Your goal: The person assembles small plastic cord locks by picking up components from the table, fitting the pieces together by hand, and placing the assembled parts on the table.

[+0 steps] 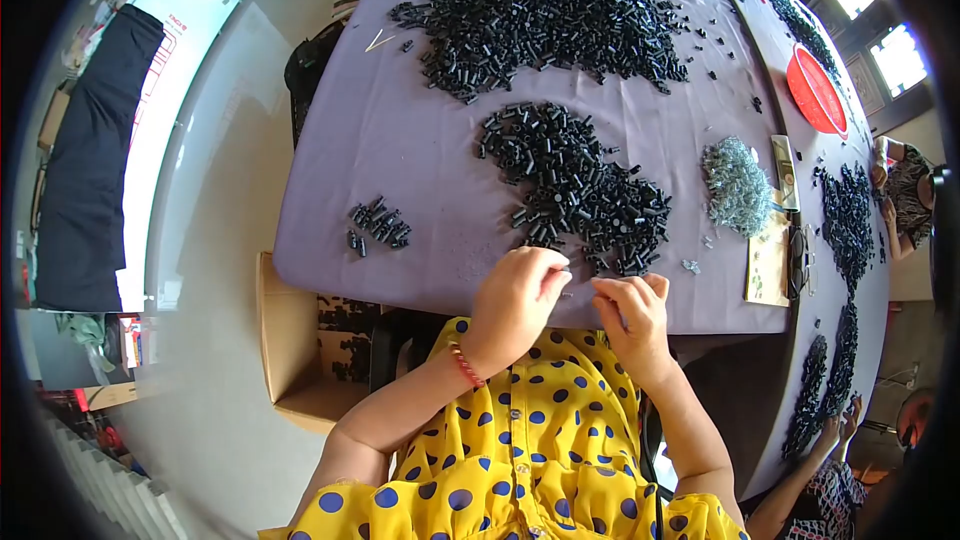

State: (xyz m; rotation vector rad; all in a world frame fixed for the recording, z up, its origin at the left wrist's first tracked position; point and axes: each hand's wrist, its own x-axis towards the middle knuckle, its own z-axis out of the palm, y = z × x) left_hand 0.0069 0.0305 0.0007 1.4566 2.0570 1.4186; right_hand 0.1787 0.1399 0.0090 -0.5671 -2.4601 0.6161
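Note:
My left hand (515, 302), with a red bracelet on its wrist, is closed in a pinch at the near edge of the table. Something small and pale shows at its fingertips, too small to name. Just to the right, my right hand (634, 322) has its thumb and fingers drawn together, and what they hold is hidden. Both hands are close to the front of a pile of small black cylinders (585, 190). A smaller group of black cylinders (380, 224) lies to the left. At right sits a heap of small clear or silvery pieces (737, 185).
A large heap of black cylinders (550, 25) covers the far table. At right are a red basket (817, 90), eyeglasses (798, 260) and a tan card (767, 262). An open cardboard box (285, 340) stands below the left edge. Other people (910, 195) sit along the right side.

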